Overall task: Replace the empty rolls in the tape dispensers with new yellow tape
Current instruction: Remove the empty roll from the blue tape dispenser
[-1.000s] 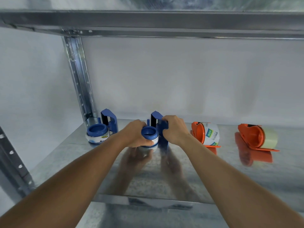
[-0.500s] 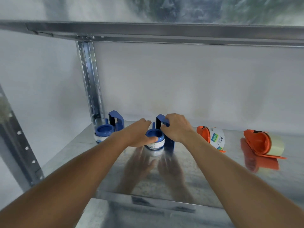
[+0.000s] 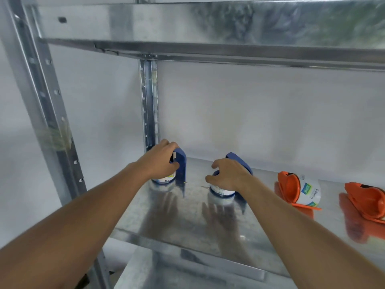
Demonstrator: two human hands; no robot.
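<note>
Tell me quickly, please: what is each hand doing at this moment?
Left hand: closed around the left blue tape dispenser.
Right hand: fingers curled over the right blue tape dispenser; a firm grip cannot be told.

1. Bare shelf [image 3: 187, 230] lies open in front of the dispensers, up to its front edge.
2. A clear gap separates the left blue dispenser [image 3: 180, 165] from the right blue dispenser [image 3: 239, 163].
3. The rear upright post [image 3: 149, 105] stands just behind the left one.
4. Two orange dispensers [image 3: 291, 188] [image 3: 366, 201] occupy the right side.
5. The upper shelf beam [image 3: 229, 53] caps the opening.
</note>
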